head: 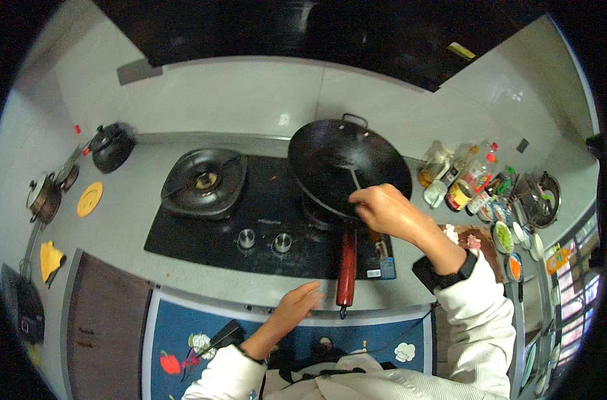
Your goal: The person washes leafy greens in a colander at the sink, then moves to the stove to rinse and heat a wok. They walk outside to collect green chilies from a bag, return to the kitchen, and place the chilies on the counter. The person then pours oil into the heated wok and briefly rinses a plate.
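Note:
A dark wok (341, 160) sits on the right burner, its red-brown handle (347, 270) pointing toward me over the counter edge. My right hand (383, 207) is above the wok's near right rim. Its fingers close on a thin, light-coloured utensil (355, 179), possibly a spoon, which slants into the wok; its far end is hard to make out. In front of the counter, left of the wok handle, my left hand (298, 302) hangs with nothing in it and its fingers partly apart.
The left burner of the black gas hob (283, 265) carries a dark square cover (203, 185). Seasoning bottles (463, 185) crowd the right counter, near a cutting board (488, 250) and small bowls of chopped food (503, 237). A black kettle (112, 147) stands back left.

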Action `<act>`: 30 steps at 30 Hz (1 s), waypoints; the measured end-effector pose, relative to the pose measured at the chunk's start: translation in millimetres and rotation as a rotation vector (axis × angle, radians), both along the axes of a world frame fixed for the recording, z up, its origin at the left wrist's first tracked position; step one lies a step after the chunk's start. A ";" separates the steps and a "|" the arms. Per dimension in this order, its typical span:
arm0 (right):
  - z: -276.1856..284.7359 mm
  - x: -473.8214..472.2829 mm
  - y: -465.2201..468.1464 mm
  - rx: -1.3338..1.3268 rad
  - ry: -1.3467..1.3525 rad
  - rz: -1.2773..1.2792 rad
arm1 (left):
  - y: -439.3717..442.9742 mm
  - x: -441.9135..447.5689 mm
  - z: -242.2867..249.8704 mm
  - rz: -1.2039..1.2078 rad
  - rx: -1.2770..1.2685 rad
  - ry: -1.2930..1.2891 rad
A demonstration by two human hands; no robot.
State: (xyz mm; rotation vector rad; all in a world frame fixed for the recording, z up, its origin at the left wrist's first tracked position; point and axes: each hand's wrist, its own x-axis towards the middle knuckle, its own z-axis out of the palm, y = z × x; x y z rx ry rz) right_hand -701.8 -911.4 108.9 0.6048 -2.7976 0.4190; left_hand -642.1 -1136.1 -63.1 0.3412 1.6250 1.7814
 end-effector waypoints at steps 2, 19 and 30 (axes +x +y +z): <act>-11.0 -26.1 -47.7 0.196 -0.279 -0.044 | 8.1 7.4 -5.9 0.022 0.020 0.056; -197.5 -100.5 -139.6 0.604 -0.581 -0.233 | -142.8 49.5 -64.1 0.300 0.053 -0.196; -186.0 -99.6 -150.6 0.158 -0.732 -0.684 | -177.0 54.1 -76.9 0.499 0.033 -0.394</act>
